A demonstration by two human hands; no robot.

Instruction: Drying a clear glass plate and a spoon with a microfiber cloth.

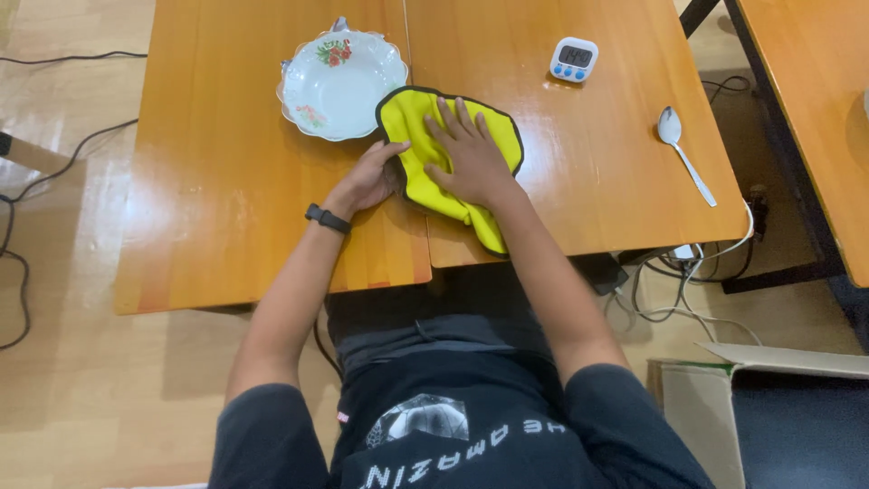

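A yellow cloth [409,118] with a dark hem lies on the wooden table [226,208], across the seam between two tabletops. My right hand [466,154] presses flat on the cloth with fingers spread. My left hand [369,177] grips the cloth's left edge; a black band sits on that wrist. A white scalloped bowl [339,86] with flower prints stands just left of the cloth, touching its corner.
A small white digital timer [574,59] sits at the back right. A metal spoon [683,154] lies near the table's right edge. Another table [815,109] stands to the right. Cables run over the floor, and an open cardboard box [724,398] sits lower right.
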